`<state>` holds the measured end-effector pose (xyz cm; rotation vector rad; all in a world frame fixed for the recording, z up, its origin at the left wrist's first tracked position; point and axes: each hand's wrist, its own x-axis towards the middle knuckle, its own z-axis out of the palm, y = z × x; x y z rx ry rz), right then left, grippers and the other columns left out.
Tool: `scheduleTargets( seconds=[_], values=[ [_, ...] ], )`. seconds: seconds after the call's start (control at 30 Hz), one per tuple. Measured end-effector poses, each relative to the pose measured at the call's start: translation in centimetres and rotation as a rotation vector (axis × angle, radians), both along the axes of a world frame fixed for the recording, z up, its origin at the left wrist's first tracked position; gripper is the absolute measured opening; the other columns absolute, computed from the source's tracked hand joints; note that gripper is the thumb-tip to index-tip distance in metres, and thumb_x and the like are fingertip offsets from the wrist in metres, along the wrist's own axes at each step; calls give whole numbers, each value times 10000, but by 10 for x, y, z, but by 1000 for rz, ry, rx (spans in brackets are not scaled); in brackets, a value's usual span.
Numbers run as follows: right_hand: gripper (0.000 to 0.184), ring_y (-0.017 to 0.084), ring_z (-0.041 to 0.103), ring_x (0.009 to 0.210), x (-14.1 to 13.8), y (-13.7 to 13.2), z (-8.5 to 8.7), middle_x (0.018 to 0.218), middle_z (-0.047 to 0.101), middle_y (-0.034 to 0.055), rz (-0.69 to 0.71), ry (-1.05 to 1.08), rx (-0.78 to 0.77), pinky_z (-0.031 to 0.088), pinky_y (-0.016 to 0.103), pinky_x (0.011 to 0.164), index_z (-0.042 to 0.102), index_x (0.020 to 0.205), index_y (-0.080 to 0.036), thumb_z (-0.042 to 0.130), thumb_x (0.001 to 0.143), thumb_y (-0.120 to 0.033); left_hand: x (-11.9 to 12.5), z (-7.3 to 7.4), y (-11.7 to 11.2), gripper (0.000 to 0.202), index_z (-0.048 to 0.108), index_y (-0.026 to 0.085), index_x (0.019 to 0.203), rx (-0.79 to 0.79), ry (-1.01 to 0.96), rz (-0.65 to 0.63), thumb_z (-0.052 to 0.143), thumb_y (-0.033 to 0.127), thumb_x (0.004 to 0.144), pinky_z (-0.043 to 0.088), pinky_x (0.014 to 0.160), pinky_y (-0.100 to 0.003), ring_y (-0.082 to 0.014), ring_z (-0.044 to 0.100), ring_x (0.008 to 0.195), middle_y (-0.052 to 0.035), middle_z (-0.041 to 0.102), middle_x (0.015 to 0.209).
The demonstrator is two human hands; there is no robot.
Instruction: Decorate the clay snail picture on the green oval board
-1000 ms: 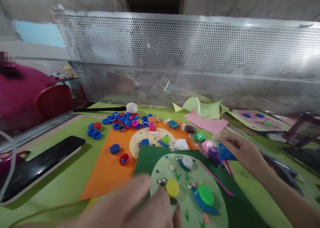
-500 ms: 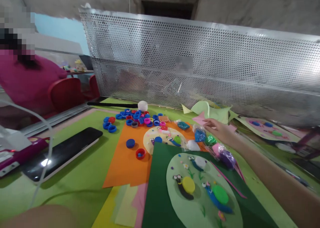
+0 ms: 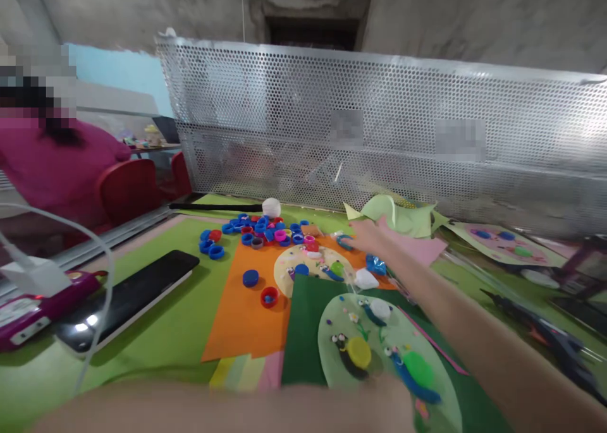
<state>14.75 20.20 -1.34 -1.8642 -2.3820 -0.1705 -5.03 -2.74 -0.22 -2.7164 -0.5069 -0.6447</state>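
My right hand [image 3: 367,236] is stretched over the far part of the table, beside a teal plastic-wrapped packet [image 3: 345,240]. Motion smears its fingers, so a grip cannot be made out. Low in the picture, my left hand [image 3: 386,395] reaches in over the lower edge of a pale green oval card [image 3: 346,319], its fingers blurred. Clay snails with yellow, green and white bottle-cap shells decorate that card, which lies on dark green paper [image 3: 303,344]. Near my right forearm are a blue wrapped packet [image 3: 376,264] and a white one [image 3: 366,279].
Many blue and red bottle caps [image 3: 260,227] are piled at the back. A phone [image 3: 133,300] and a purple power strip [image 3: 42,316] lie left. A glue gun [image 3: 545,341] lies right. A perforated metal screen [image 3: 303,123] closes off the back; a person in pink sits beyond, left.
My right hand has moved left toward the teal packet, its forearm now covering the green and purple packets. My left arm has swung in from the lower left across the bottom.
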Motion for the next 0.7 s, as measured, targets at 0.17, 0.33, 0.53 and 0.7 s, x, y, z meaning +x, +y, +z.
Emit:
scheduleTargets(
  seconds=[0.17, 0.33, 0.53, 0.7],
  values=[
    [276, 201, 572, 934, -25, 1, -5, 1098, 557, 77, -6, -102, 26, 497, 401, 795, 539, 1116, -137, 540, 904, -313, 4, 41, 78, 283, 527, 166, 527, -217, -32, 163, 577, 249, 793, 454, 572, -307, -127, 503, 504, 32, 497, 477],
    [320, 242, 516, 1054, -23, -30, 6, 1187, 510, 91, 135, -63, 250, 438, 465, 884, 510, 1173, -147, 545, 898, -308, -15, 30, 133, 279, 573, 118, 878, -487, -308, 534, 453, 366, 918, 449, 491, -231, -88, 522, 505, 17, 564, 658],
    [367, 238, 434, 1136, 0, -92, 18, 1225, 514, 80, 483, 7, 324, 326, 422, 971, 461, 1232, -179, 537, 873, -158, -3, 4, 138, 249, 575, 118, 952, -854, -392, 383, 467, 340, 920, 515, 636, -293, -124, 600, 677, -22, 612, 821],
    [488, 282, 369, 1159, 27, -131, 19, 1235, 478, 125, 483, 171, 344, 301, 442, 955, 433, 1193, -135, 669, 776, -230, 19, -3, 123, 281, 568, 116, 807, -1036, -417, 284, 467, 353, 918, 457, 507, -222, -80, 520, 519, 26, 550, 654]
  ],
)
